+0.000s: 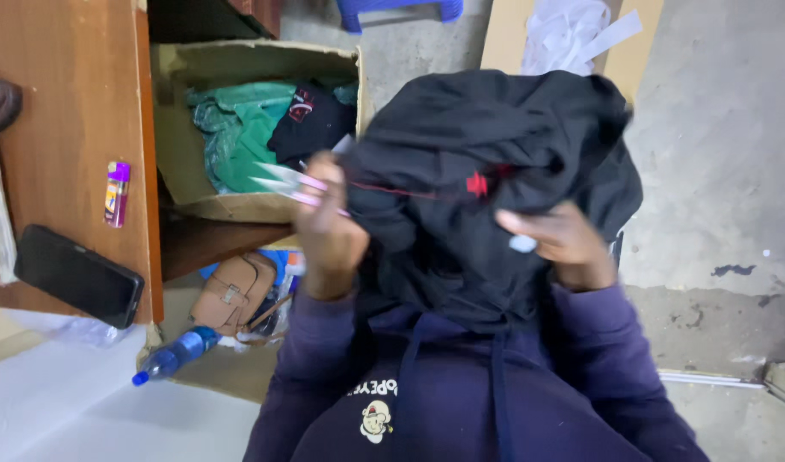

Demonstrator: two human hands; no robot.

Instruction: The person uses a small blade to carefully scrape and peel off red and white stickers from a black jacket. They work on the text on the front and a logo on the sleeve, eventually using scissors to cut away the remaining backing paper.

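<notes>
I hold a black garment (486,171) bunched up in front of my chest; it has a small red mark and a thin red thread line. My left hand (324,227) grips its left side and also holds small thread snips (281,181) with pink handles, blades pointing left. My right hand (559,244) grips the garment from below on the right, thumb on the cloth. My sleeves are dark purple.
A cardboard box (255,205) with green and black clothes stands behind the left hand. A wooden table (67,111) at left carries a black phone (77,275) and a purple lighter (116,193). A brown bag (232,293) and a blue-capped bottle (174,354) lie below. Concrete floor (717,145) at right.
</notes>
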